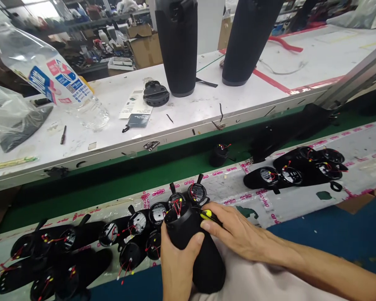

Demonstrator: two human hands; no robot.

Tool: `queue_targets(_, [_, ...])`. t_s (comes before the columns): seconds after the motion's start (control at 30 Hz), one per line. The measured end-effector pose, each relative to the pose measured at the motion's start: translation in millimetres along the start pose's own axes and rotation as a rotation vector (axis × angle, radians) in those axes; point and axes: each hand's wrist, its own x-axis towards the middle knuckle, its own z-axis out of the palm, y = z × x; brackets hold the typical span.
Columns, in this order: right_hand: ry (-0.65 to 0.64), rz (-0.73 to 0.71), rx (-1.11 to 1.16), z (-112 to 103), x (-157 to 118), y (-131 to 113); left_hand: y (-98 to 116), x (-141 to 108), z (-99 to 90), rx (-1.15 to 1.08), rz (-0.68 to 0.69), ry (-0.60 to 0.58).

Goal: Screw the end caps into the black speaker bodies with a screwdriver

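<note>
My left hand (179,261) is wrapped round a black cloth-covered cylindrical housing (208,263), which leans against my lap. Red wires with small light connectors (177,207) show in its open upper end. At the rim of that end, my right hand (238,232) is closed round a tool with a yellow-green and black handle (209,214). The tool's working tip is hidden, so I cannot tell its kind. Just beyond my hands, more open-ended black housings (196,192) lie close together, with wires in their ends.
Several similar housings lie at the left (70,238) and right (290,174) of the taped ledge (228,200). On the white bench (113,138) stand two tall black cylinders (179,54), a round black part (156,94) and a tilted clear bottle (65,79). A green belt (128,167) runs between.
</note>
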Motion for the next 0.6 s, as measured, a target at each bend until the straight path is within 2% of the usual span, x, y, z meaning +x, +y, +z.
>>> queue_targets(0.17, [0.047, -0.065, -0.124, -4, 1, 12, 5, 0, 5.8, -0.02, -0.074, -0.042])
queue_targets(0.27, [0.041, -0.051, -0.175, -12, 2, 8, 3, 1, 5.5, -0.074, -0.086, -0.08])
queue_targets(0.37, [0.05, -0.084, -0.223, -24, 4, -1, -1, 7, 4.8, -0.024, -0.069, -0.056])
queue_targets(0.47, [0.01, -0.173, -0.346, -38, 6, -9, -4, 12, 6.0, 0.002, -0.074, -0.006])
queue_targets(0.6, [-0.097, -0.347, -0.651, -53, 14, -17, -2, 12, 9.7, 0.005, -0.021, 0.041])
